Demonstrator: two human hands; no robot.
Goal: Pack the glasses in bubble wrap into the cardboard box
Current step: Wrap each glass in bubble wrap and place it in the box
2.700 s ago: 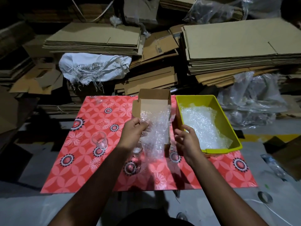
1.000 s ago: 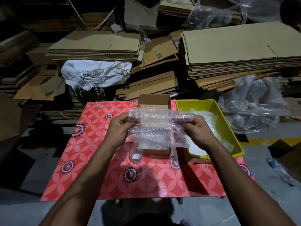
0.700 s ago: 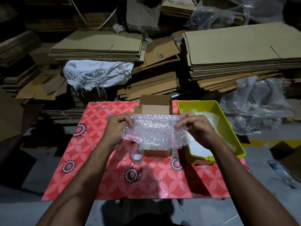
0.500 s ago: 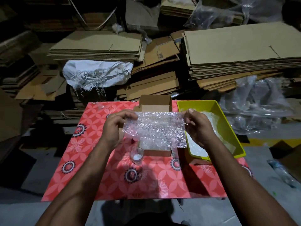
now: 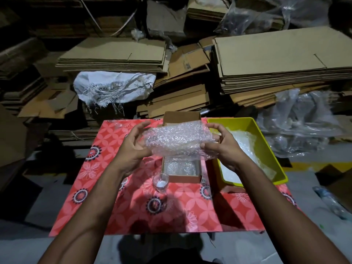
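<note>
My left hand (image 5: 133,147) and my right hand (image 5: 223,147) grip the two ends of a rolled bubble wrap bundle (image 5: 179,139), held level just above the open cardboard box (image 5: 183,177). What is inside the roll does not show. The small brown box stands in the middle of the red patterned table (image 5: 133,206), with more bubble wrap lying on its bottom. A clear drinking glass (image 5: 160,182) stands upright on the table, touching the box's near left corner. Another faint glass (image 5: 118,125) sits at the table's far left edge.
A yellow plastic tray (image 5: 266,149) holding bubble wrap sheets sits right of the box. Stacks of flattened cardboard (image 5: 276,60), a white sack (image 5: 114,88) and clear plastic bags (image 5: 297,126) pile up behind and to the right of the table. Grey floor surrounds it.
The bubble wrap, earlier held stretched out as a flat sheet between both hands, is now rolled into a thick bundle. Both hands have shifted to clasp its ends above the box.
</note>
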